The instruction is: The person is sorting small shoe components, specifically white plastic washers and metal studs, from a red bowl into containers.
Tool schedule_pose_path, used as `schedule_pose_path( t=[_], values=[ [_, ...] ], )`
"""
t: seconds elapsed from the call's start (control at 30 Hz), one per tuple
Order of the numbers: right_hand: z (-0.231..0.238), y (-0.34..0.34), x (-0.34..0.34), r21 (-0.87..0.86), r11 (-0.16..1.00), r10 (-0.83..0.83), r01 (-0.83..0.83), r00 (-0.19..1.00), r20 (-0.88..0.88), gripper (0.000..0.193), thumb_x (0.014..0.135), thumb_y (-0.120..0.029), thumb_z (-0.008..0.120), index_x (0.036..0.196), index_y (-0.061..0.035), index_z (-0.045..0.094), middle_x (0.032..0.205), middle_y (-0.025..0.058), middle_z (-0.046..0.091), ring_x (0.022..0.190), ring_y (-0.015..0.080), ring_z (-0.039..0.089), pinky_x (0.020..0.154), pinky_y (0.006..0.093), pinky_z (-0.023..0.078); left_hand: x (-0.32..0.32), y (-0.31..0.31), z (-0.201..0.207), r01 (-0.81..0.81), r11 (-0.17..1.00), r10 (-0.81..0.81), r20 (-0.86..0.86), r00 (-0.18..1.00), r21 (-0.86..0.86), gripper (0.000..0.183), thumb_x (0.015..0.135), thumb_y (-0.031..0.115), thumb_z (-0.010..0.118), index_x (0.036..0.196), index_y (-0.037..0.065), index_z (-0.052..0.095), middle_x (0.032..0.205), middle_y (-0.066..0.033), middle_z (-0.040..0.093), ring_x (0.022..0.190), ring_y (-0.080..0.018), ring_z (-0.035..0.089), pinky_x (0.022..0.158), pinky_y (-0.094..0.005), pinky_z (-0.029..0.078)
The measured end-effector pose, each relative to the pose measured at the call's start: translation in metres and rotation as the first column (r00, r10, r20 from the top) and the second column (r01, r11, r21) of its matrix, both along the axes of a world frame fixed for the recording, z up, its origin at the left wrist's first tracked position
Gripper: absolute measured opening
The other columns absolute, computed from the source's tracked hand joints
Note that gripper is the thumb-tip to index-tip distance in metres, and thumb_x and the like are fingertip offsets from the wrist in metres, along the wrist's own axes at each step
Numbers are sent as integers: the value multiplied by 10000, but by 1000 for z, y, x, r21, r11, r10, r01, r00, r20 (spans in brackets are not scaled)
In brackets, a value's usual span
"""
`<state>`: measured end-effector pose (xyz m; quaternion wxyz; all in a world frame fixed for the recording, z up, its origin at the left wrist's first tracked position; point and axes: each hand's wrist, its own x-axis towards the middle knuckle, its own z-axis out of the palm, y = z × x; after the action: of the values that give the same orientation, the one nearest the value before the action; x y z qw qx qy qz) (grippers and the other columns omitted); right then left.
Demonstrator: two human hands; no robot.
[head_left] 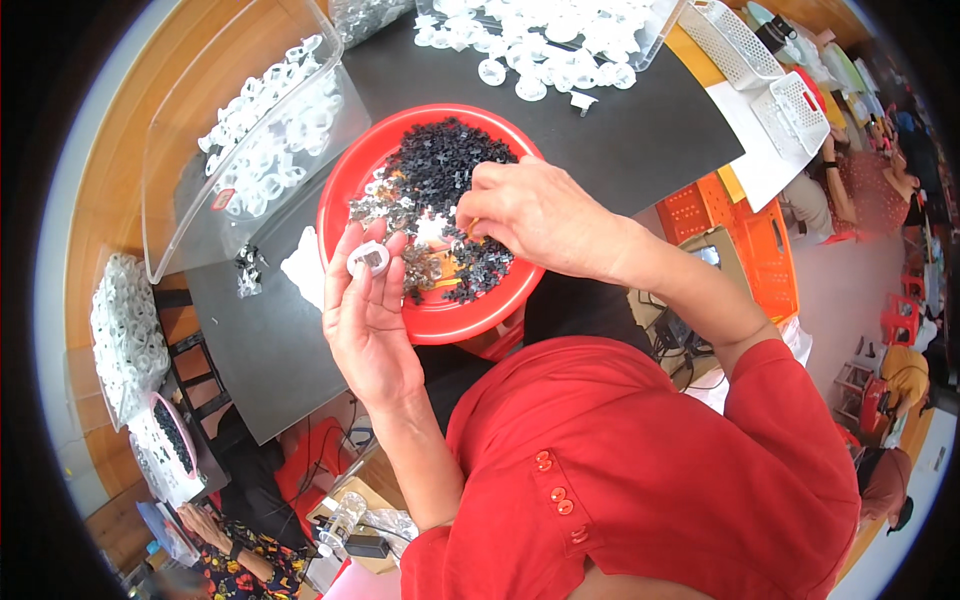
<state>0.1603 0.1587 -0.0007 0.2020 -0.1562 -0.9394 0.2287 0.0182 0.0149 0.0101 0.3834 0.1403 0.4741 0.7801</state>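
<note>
A white ring (368, 259) is held by the left hand (375, 335) at eight o'clock over the red basin (455, 324); small parts (480, 268) are apparently being picked at three by the right hand (540, 215), its pinch unreadable; precision seems needed.

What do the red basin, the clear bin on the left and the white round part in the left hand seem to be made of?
Red basin: glossy plastic, by its even colour and smooth moulded rim.
Clear bin: probably rigid transparent plastic; white pieces show through it.
White round part in the left hand: likely smooth plastic, by its pale, even ring; its centre is unclear.
</note>
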Motion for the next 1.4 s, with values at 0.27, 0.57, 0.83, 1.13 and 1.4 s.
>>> schedule_pose_path(
  t=[0.27, 0.57, 0.83, 1.13, 1.4],
  values=[
    [-10, -5, -7, 187, 980, 54, -65, 997, 63, 99, 788, -99, 650, 885, -80, 637, 827, 45, 543, 775, 214, 563, 685, 349, 395, 2, 0, -1, -16, 999, 13, -86, 996, -39, 299, 947, 77, 510, 1215, -54, 533, 1194, -185, 584, 1044, -245, 631, 864, -257, 540],
    [-9, -6, -10, 229, 971, 58, -73, 996, 71, 86, 812, -119, 633, 884, -73, 629, 808, 53, 542, 738, 214, 559, 658, 354, 382, 3, 1, -5, -34, 995, 19, -171, 985, -90, 265, 946, 99, 537, 1181, -17, 579, 1155, -147, 617, 1022, -217, 640, 856, -258, 524],
    [-4, -7, -12, -3, 1000, 11, -12, 997, -72, 85, 855, -125, 622, 891, -49, 632, 817, 87, 595, 730, 229, 584, 684, 343, 432, 7, 0, -11, -64, 982, -17, -424, 906, -176, 217, 933, 99, 569, 1114, -12, 613, 1073, -124, 650, 913, -148, 646, 770, -220, 504],
    [3, -1, -15, -846, 506, 46, -169, 985, -169, 168, 923, -179, 617, 929, -15, 649, 752, -63, 570, 654, 19, 482, 575, 208, 409, 15, 3, -16, -144, 977, -36, -786, 617, -157, 155, 862, -22, 637, 1017, -10, 637, 976, -51, 625, 902, -122, 606, 800, -266, 509],
    [15, -2, -11, -989, 97, 42, -109, 994, -105, 196, 886, -222, 648, 924, -33, 688, 663, -62, 542, 540, -3, 404, 473, 173, 314, 14, 5, -5, -234, 970, -3, -964, 265, -67, 209, 760, -25, 712, 954, 43, 676, 975, -96, 645, 864, -208, 639, 717, -295, 524]
  ],
)
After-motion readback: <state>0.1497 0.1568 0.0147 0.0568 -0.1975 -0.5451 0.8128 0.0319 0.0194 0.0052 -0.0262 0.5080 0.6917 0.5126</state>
